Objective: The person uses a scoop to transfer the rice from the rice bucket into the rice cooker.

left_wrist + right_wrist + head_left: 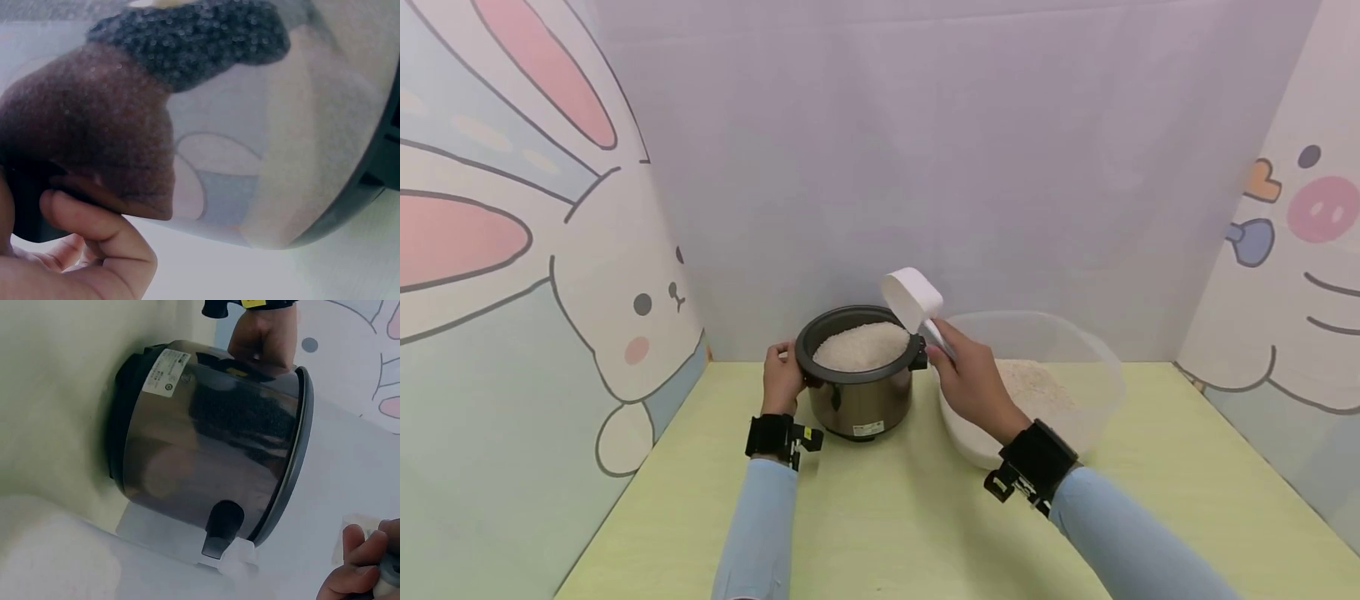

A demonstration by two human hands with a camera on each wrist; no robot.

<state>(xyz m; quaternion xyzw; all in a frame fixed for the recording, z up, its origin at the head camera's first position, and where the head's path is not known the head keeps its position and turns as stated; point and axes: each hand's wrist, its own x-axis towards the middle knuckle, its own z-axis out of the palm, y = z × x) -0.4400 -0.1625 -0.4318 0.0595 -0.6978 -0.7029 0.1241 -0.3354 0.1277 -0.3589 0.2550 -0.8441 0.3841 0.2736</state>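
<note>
A shiny dark rice cooker (pixel 861 404) stands upright, lidless, with white rice (pixel 863 347) mounded inside. My left hand (pixel 782 383) holds its left side handle; in the left wrist view the bent fingers (pixel 100 228) lie around a black handle (pixel 31 206). In my right hand (pixel 977 383) is the handle of a white scoop (pixel 913 298). The scoop is raised over the cooker's right rim and tilted, its mouth toward the left. No contents show inside it. The right wrist view has the cooker's side (pixel 219 437) and part of my right hand (pixel 359 562) at the corner.
To the right of the cooker, a translucent tub (pixel 973 442) holds more rice (pixel 1033 385). My right forearm crosses in front of it. A pale curtain (pixel 925 167) closes the back of the yellow-green table (pixel 880 533); cartoon-printed panels (pixel 595 333) flank both sides.
</note>
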